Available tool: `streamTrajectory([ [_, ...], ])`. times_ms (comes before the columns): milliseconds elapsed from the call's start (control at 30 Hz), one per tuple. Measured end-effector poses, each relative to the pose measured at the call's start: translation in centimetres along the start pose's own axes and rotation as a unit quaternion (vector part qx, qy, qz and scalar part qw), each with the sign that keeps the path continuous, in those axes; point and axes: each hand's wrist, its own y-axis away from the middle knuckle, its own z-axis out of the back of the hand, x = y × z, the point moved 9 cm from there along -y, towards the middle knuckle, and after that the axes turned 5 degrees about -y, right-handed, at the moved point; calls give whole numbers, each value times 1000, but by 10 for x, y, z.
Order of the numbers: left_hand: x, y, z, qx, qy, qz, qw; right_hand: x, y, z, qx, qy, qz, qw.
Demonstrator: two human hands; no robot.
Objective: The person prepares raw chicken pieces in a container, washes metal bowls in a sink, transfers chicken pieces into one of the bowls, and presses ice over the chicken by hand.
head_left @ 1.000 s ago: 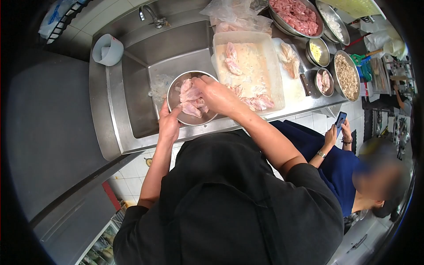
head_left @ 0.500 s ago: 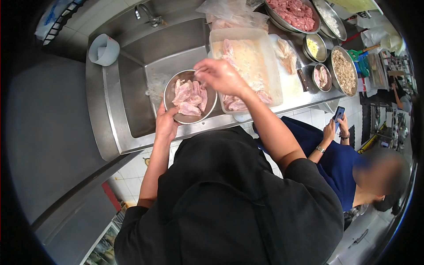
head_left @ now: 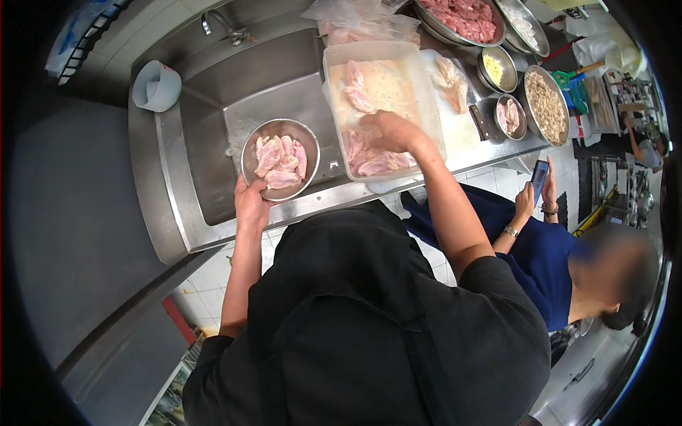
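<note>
My left hand (head_left: 252, 204) grips the near-left rim of a round steel bowl (head_left: 317, 153), its fingers mostly hidden beneath. Several raw chicken wings (head_left: 281, 160) lie in the bowl, which is over the sink's near right side. To the right, a translucent plastic tub (head_left: 435, 117) contains pale liquid and more raw chicken pieces (head_left: 376, 162). My right hand (head_left: 395, 133) hovers low over these pieces, fingers apart and slightly blurred; no held piece shows. Whether the fingertips touch the meat is unclear. Two pieces (head_left: 356, 89) lie along the tub's left side.
The steel sink (head_left: 277, 78) has a faucet (head_left: 226, 32) behind it and a white container (head_left: 156, 86) at left. Right of the tub are a knife (head_left: 479, 122), a board with meat, and several bowls of food. A person in blue (head_left: 529, 266) holds a phone nearby.
My right hand has moved from above the bowl's right rim to over the chicken pieces in the tub. The bowl, still in my left hand, sits slightly farther left from the tub.
</note>
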Motion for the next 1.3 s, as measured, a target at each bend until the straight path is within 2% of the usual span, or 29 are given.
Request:
streamTrajectory([
  [67,-2,1,-1,-3,-13,3,1000,15,-7,-15,-16,-1,34,999],
  [133,-3,3,-3,0,-22,5,1000,29,-15,-35,-28,71,101,992],
  [367,-5,7,-11,-1,-17,-6,1000,9,-42,-44,-5,8,52,999],
  [433,-4,8,-10,-4,-16,-5,1000,6,-33,-21,-127,-131,69,981],
  [467,-3,9,-9,-7,-17,-2,1000,7,-27,-17,-126,-130,71,981],
  [533,-1,9,-6,-13,-12,-6,1000,-2,-11,3,-150,-404,26,902],
  [567,0,9,-4,-16,-8,-6,1000,1,-6,8,-149,-403,28,903],
  [633,3,8,0,-18,-5,-4,1000,-2,10,31,-231,-430,39,872],
  [667,3,8,-1,-21,-4,1,1000,2,20,43,-277,-369,54,885],
  [800,2,6,-5,-15,-23,6,1000,10,45,64,-327,-323,78,885],
  [867,0,5,-7,-15,-23,4,1000,23,60,80,-387,-379,187,820],
  [900,-1,4,-8,-21,-22,2,1000,25,66,85,-390,-376,188,819],
  [967,-1,2,-11,-19,-25,2,1000,24,72,86,-343,-506,181,770],
  [1033,-3,3,-18,-11,-30,8,999,15,73,83,-343,-508,189,767],
  [1100,-3,2,-23,-7,-31,5,999,25,69,76,-176,-726,300,593],
  [1133,-3,2,-24,-6,-31,2,1000,27,72,73,-121,-764,305,555],
  [1167,-3,3,-27,-5,-32,3,999,26,73,72,-122,-764,305,556],
  [1233,-5,4,-32,-4,-24,2,1000,29,77,71,-40,-829,349,435],
  [1300,-7,7,-39,-2,-22,0,1000,23,78,69,-41,-832,343,435],
])
